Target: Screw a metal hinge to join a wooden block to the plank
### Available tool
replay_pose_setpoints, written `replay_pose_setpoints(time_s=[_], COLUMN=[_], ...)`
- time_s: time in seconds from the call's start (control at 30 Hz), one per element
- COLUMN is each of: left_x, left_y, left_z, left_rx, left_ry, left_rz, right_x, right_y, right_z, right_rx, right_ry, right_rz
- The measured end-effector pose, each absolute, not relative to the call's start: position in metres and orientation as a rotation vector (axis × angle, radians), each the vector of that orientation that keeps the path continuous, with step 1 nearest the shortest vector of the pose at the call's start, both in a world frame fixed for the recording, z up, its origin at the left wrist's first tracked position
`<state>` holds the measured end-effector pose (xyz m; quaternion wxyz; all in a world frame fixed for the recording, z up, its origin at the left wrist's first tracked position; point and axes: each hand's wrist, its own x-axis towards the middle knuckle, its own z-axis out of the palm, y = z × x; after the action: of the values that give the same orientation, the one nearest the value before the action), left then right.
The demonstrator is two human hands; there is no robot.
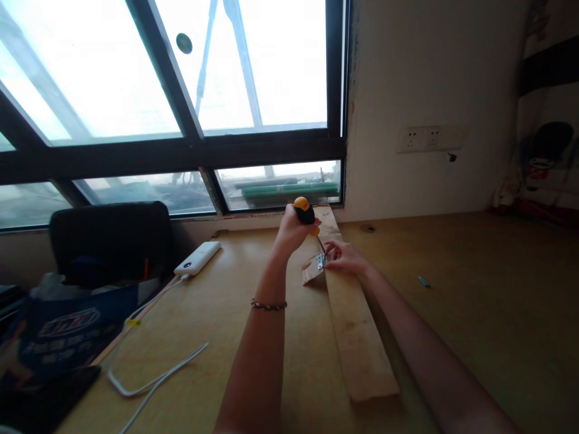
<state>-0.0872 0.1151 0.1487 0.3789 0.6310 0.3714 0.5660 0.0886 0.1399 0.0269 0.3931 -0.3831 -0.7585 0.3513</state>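
My left hand is closed round the yellow and black handle of a screwdriver, held upright with its thin shaft pointing down at a small metal hinge. The hinge sits on the left edge of a long wooden plank and joins it to a small wood block. My right hand rests on the plank just right of the hinge, fingers pinched together at the hinge and the screwdriver tip. What the fingertips hold is too small to make out.
A white power bank with a white cable lies to the left on the wooden table. A black bag and a blue bag stand at far left. A small screw lies to the right. Window and wall sockets behind.
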Motion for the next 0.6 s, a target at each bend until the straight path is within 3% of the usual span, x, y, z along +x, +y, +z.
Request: replay_pose_setpoints(time_s=[0.47, 0.6], left_x=[-0.065, -0.064], left_y=[0.113, 0.11], left_z=[0.139, 0.14], left_rx=[1.863, 1.888], left_ry=[1.269, 1.272], left_rz=[1.723, 1.708], right_x=[0.089, 0.098], right_y=[0.137, 0.131], right_z=[0.027, 0.059], right_rx=[-0.975, -0.929], right_ry=[-1.882, -1.595], right_rz=[0.96, 0.926])
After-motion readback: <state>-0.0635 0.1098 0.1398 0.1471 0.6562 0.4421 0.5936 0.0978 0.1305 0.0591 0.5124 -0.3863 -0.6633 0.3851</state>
